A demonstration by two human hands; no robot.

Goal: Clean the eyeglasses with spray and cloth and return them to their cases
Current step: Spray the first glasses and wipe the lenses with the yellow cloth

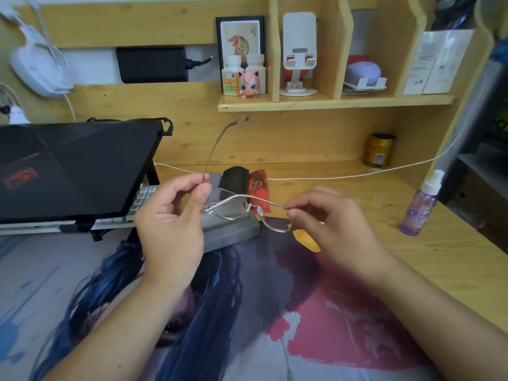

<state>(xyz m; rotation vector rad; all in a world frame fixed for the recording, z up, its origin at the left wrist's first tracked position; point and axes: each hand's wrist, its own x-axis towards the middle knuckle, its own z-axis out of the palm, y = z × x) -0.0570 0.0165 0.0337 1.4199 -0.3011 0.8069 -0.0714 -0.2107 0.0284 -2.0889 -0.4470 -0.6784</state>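
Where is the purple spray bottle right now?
In the head view, the clear purple plastic spray bottle with a white nozzle stands upright on the wooden desk at the far right, untouched, beyond the right hand.

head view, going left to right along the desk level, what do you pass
laptop → left hand → eyeglasses → right hand → gold can → purple spray bottle

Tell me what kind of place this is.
Probably a home study desk: a wooden desk with built-in shelves, a laptop on a stand, and a printed desk mat.
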